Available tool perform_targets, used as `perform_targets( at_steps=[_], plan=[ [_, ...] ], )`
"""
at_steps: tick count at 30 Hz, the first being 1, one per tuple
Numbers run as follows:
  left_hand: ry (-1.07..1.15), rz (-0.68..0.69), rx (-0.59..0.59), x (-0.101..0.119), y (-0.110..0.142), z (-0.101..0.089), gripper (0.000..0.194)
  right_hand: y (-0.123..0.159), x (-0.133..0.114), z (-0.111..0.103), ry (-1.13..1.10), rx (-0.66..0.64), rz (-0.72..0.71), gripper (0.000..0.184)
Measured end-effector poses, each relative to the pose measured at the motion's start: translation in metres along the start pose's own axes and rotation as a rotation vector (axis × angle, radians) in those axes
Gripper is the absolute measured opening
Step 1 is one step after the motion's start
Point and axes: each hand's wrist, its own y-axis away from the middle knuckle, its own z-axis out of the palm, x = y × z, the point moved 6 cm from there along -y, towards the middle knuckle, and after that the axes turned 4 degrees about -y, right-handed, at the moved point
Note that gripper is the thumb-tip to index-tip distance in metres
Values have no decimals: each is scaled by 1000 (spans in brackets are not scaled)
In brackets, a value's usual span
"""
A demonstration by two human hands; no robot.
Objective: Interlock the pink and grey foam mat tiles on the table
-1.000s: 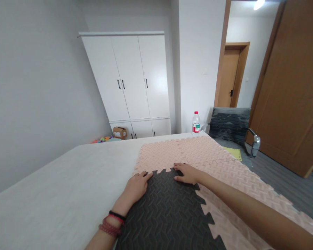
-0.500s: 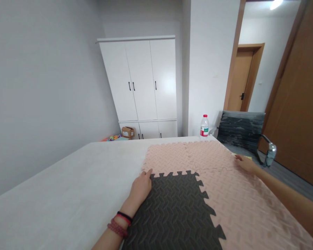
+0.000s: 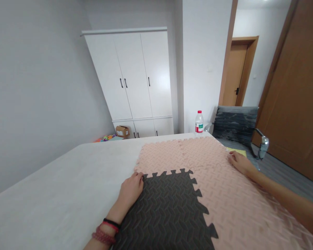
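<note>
A black foam floor tile point(image 3: 167, 208) with toothed interlocking edges lies in front of me, over or against the pink foam tiles point(image 3: 234, 198). My left hand point(image 3: 131, 187) is at its far left corner, fingers curled over the edge and closed on it; the fingertips are partly hidden. At the right rim of the pink tiles, near a seam between two of them, rests my right hand point(image 3: 238, 162). Its fingers are loosely bent and somewhat apart, touching the edge, with nothing visible in them.
The tiles lie on a white table point(image 3: 54, 184). A plastic bottle point(image 3: 199, 122) with a red cap stands at the far edge. Beyond are a chair point(image 3: 234, 125), a white cabinet point(image 3: 143, 80) and a cardboard box point(image 3: 122, 131). Something yellow point(image 3: 238, 152) shows beside the right edge.
The camera view has turned slightly, shifting the scene left. My left hand's extended index finger is now curled in at the black tile's corner. My right hand stays by the pink rim.
</note>
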Motion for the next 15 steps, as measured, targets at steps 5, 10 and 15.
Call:
perform_targets(
  at_steps=[5,10,15],
  plan=[
    [133,66,26,-16,-9,6,33,2,-4,-1,1,19,-2,47],
    [267,-113,51,-61,-37,17,41,5,-5,-2,-40,16,-15,48],
    [231,-183,-15,-62,-61,18,41,6,-6,-4,-76,16,-38,45]
  ],
)
